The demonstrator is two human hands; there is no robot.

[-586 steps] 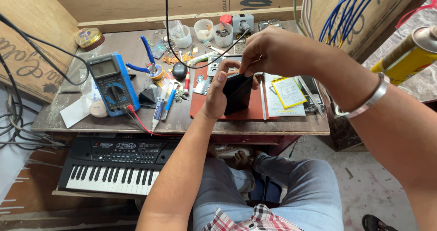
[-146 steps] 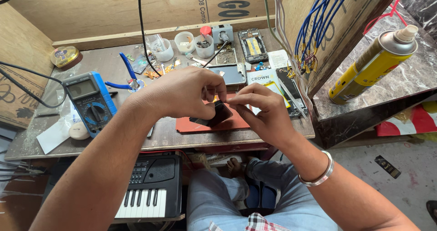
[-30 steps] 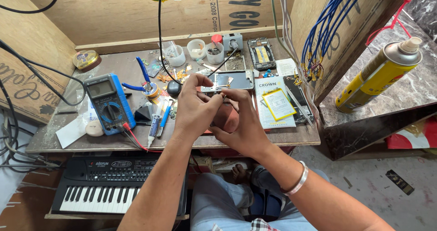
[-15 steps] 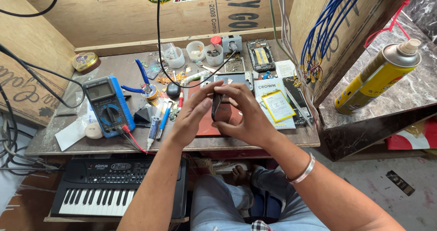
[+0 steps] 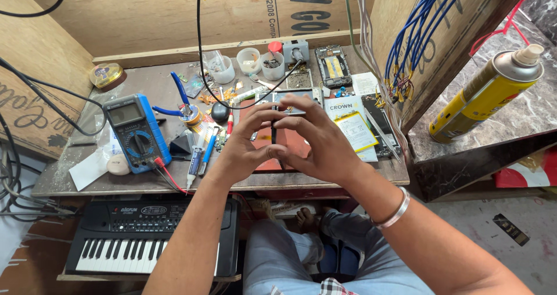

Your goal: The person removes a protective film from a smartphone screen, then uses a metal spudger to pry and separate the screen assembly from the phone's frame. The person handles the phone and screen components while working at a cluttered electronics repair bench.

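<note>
- Head view: one thin black phone (image 5: 274, 133) is held edge-on, upright, above the one red mat (image 5: 293, 147) that lies on the wooden bench (image 5: 64, 173).
- The left hand (image 5: 246, 150) pinches the phone's near-left edge, thumb low and fingers curled over the top.
- The right hand (image 5: 321, 141) cups it from the other side, its fingers (image 5: 296, 104) arched over the upper edge and the thumb pressing near the bottom; both hands close on the phone from either side.
- One silver bangle (image 5: 393, 209) circles the right wrist.
- Left of the mat: one blue multimeter (image 5: 137, 132) with a red lead, one pair of blue-handled pliers (image 5: 177, 97), and two pen-like tools with blue grips (image 5: 200, 155).
- Behind the mat: three small clear cups (image 5: 249, 61) in a row, and one opened phone body (image 5: 332, 65) lying flat.
- Right of the mat: one yellow-edged card (image 5: 355, 131) on a white sheet.
- Far right of the mat, on a stone ledge: one yellow spray can (image 5: 484, 94), lying tilted.
- Below the bench, nearer than the mat: one black toy keyboard (image 5: 148, 243).
- Up the right wall: one bundle of blue wires (image 5: 418, 28).
</note>
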